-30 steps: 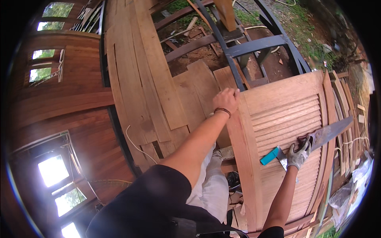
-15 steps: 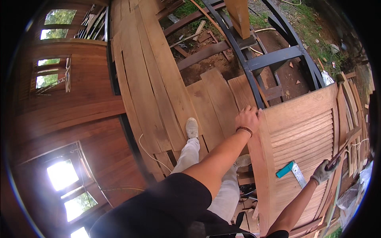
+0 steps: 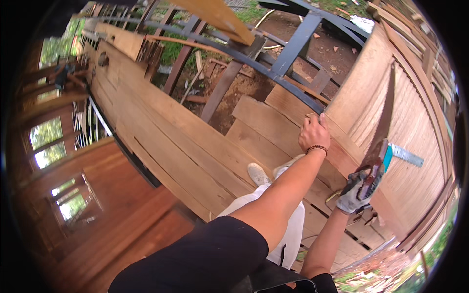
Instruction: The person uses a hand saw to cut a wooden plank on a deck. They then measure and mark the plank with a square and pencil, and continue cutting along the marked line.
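My bare left hand (image 3: 314, 133), with a beaded bracelet at the wrist, has its fingers curled over the top corner of a pale louvred wooden panel (image 3: 422, 132). My gloved right hand (image 3: 357, 193), lower and further right, grips the handle of a hand saw (image 3: 383, 119), whose long blade points up across the panel. A try square (image 3: 405, 155) with a teal stock lies on the panel just right of the saw, partly hidden behind it. My shoes (image 3: 258, 173) stand on planks below my left forearm.
The plank deck (image 3: 161, 151) runs to the upper left, past a gap over dirt. A dark steel frame (image 3: 298, 41) and a yellowish timber post (image 3: 210, 17) are at the top. Loose timber (image 3: 408, 36) lies beyond the panel. A wooden wall (image 3: 112, 200) with windows is lower left.
The view has swung round. My right hand has moved nearer my left, bringing the saw up with its blade pointing upward. My left hand stays on the panel's corner; my feet have shifted.
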Demonstrator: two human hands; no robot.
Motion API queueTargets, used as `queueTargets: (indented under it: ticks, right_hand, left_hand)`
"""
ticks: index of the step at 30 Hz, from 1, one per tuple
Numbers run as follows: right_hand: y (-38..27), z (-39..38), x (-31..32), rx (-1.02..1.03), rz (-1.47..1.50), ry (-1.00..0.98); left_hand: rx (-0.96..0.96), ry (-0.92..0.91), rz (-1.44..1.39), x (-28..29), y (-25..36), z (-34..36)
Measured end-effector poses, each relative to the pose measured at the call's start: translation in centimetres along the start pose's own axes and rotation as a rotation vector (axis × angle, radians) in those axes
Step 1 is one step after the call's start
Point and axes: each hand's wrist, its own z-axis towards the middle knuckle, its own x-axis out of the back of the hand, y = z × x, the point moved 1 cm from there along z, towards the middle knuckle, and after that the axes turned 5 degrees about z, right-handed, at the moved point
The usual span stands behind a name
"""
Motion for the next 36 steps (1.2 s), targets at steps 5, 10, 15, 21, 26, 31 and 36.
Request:
queueTargets:
  ticks: [5,10,15,21,26,31,36]
  right_hand:
    - [1.8,-2.4,-1.8,0.083,-0.042,0.094]
    - [3.4,-2.4,-2.2,0.006,-0.016,0.125]
    - [3.2,-2.2,-2.8,-0.184,0.019,0.222]
    - [4.7,-3.3,-3.0,-0.114,0.035,0.266]
    - [5.7,-3.7,-3.3,0.04,-0.058,0.371]
    - [6.4,-6.6,-5.0,0.063,-0.028,0.564]
    - [4.9,-9.5,-7.8,-0.019,-0.022,0.785]
  left_hand:
    - [0.014,-0.06,0.07,0.2,-0.2,0.5]
    - [0.015,-0.126,0.128,0.6,-0.4,0.3]
    - [-0.034,-0.085,0.124,-0.2,-0.2,-0.1]
    - [-0.044,-0.071,0.176,-0.2,-0.1,0.0]
    - [-0.108,-0.046,0.184,-0.7,-0.4,0.6]
    - [-0.108,-0.043,0.214,-0.5,-0.4,1.5]
    - [-0.233,-0.111,0.095,-0.7,-1.3,2.9]
